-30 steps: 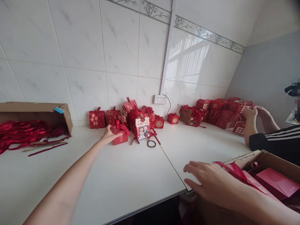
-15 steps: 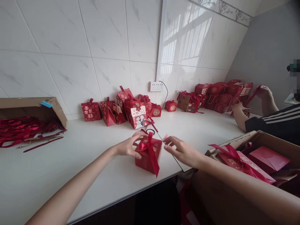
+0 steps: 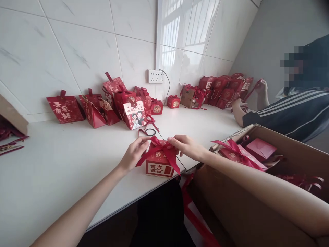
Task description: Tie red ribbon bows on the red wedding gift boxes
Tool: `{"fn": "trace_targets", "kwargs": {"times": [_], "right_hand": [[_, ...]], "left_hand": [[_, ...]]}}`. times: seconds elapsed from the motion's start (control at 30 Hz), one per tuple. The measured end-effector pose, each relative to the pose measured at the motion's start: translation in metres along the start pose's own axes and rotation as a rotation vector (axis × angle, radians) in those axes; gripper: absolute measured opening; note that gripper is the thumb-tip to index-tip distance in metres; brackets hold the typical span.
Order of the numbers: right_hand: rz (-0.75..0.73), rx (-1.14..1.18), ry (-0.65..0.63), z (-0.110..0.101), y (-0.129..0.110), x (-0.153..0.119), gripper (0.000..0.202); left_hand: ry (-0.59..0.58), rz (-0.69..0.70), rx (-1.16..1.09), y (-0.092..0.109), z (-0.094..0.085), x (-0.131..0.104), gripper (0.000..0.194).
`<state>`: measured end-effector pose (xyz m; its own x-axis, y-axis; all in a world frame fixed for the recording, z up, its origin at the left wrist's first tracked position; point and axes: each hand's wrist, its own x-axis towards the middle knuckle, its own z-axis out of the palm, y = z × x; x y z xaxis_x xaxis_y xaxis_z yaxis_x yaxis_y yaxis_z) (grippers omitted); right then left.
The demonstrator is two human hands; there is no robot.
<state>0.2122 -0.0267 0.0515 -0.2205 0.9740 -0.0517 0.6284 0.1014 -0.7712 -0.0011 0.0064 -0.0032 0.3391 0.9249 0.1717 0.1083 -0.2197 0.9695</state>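
Observation:
A small red gift box [image 3: 159, 168] with gold characters stands upright near the front edge of the white table [image 3: 108, 192]. A red ribbon bow [image 3: 162, 146] is tied across its top, its tails hanging over the front. On the box's left side, my left hand [image 3: 136, 151] pinches a loop of the bow between thumb and fingers. My right hand [image 3: 186, 146] has its thumb and fingers closed on the bow's right part, its fingertips partly hidden behind the ribbon. Just behind the box lie a black ring [image 3: 150, 132] and a thin red strap.
Red gift boxes [image 3: 96, 111] line the wall below a socket strip [image 3: 155, 76]. An open cardboard carton [image 3: 231, 206] with red boxes stands at the right. Beyond it, a person in a striped dark sleeve [image 3: 290, 109] handles red ribbon. Another carton [image 3: 12, 113] sits far left.
The gift box has turned so its front with gold characters faces me. Both hands have closed on the bow, the right one coming in from beside the box. The camera view has shifted.

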Motion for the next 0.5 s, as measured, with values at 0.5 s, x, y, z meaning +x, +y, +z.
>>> {"fn": "trace_targets", "kwargs": {"times": [0.5], "right_hand": [[-0.006,0.225,-0.194,0.002,0.011,0.005,0.024]], "left_hand": [[0.154,-0.003,0.198,0.018,0.014,-0.008,0.037]]}}
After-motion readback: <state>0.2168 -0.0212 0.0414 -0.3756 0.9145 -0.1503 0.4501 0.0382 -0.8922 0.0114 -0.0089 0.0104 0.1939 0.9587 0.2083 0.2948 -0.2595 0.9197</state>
